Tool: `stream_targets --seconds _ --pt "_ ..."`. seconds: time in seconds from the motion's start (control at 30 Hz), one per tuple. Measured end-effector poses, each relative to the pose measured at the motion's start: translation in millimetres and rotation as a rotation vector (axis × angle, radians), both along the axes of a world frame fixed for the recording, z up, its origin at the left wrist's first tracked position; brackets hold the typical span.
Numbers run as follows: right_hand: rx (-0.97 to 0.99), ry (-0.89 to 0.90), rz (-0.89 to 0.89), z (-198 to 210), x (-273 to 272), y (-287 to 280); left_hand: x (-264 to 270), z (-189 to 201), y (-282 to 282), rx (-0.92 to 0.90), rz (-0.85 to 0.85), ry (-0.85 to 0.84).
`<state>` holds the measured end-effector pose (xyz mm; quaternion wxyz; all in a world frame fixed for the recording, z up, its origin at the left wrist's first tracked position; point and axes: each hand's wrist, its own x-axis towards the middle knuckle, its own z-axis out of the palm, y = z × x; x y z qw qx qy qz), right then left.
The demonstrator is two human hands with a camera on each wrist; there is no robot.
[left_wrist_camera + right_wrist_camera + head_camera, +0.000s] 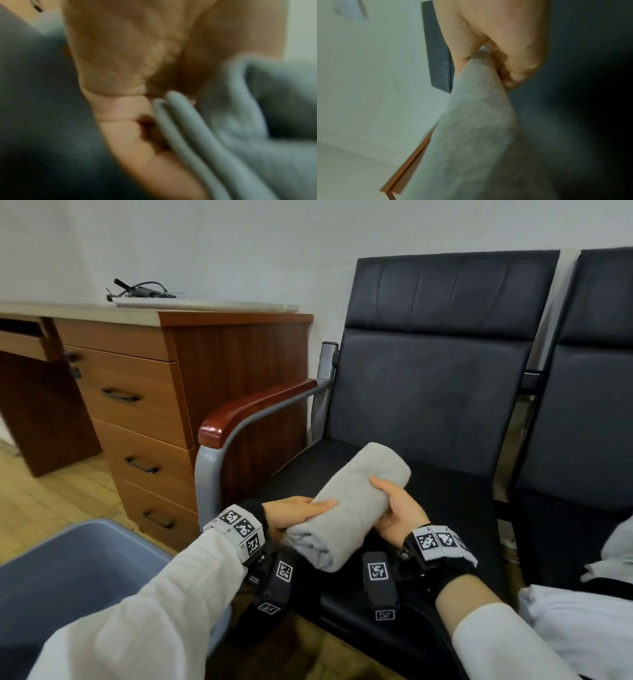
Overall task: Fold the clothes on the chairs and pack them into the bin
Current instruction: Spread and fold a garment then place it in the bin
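Note:
A folded light grey garment point(356, 498) is held just above the seat of the black chair point(428, 392). My left hand point(294, 513) grips its near left side, thumb on top and fingers underneath. My right hand point(399, 508) grips its right side, thumb over the top. In the left wrist view, the grey garment point(214, 142) shows stacked folded edges against my left hand's point(126, 102) palm. In the right wrist view, my right hand point(496, 44) pinches the grey garment point(474, 128). The blue-grey bin point(75, 570) stands open at lower left on the floor.
A second black chair point(589, 392) at right carries white clothes point(579, 611). The left chair's wooden armrest point(253, 409) lies between seat and bin. A wooden drawer cabinet point(154, 412) stands behind the bin against the white wall.

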<state>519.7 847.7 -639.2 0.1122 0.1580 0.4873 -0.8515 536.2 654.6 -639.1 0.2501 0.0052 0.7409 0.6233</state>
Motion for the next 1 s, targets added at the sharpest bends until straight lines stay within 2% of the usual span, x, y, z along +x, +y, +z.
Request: stream_targets --seconds 0.07,0.13,0.2,0.3,0.43,0.6,0.7,0.77,0.83,0.9,0.93,1.0 --pt "0.094 0.038 -0.071 1 1 5 7 -2 -5 -0.092 -0.095 -0.11" --pt "0.107 0.072 -0.121 3 4 12 6 -6 -7 -0.177 -0.176 -0.125" --pt "0.119 0.088 -0.143 2 6 23 -1 -5 -9 -0.18 -0.126 -0.082" --pt "0.056 0.09 -0.146 3 9 41 -7 1 -9 -0.028 0.044 -0.053" --pt "-0.073 0.185 -0.124 10 17 49 -6 8 -16 0.209 0.206 -0.058" --pt "0.047 0.228 -0.028 15 22 39 6 22 -34 0.261 0.281 -0.031" --pt "0.265 0.254 -0.02 16 24 13 22 30 -61 0.186 0.288 0.003" --pt "0.456 0.348 -0.018 17 26 -17 34 31 -92 0.138 0.311 0.024" --pt "0.595 0.468 0.023 18 31 -49 44 25 -128 0.091 0.362 -0.025" --pt "0.687 0.567 0.122 17 40 -91 58 14 -164 0.082 0.491 -0.068" --pt "0.725 0.606 0.164 14 45 -115 66 6 -182 0.019 0.598 -0.042" --pt "0.791 0.665 0.206 5 51 -154 76 -18 -211 -0.246 0.756 0.113"
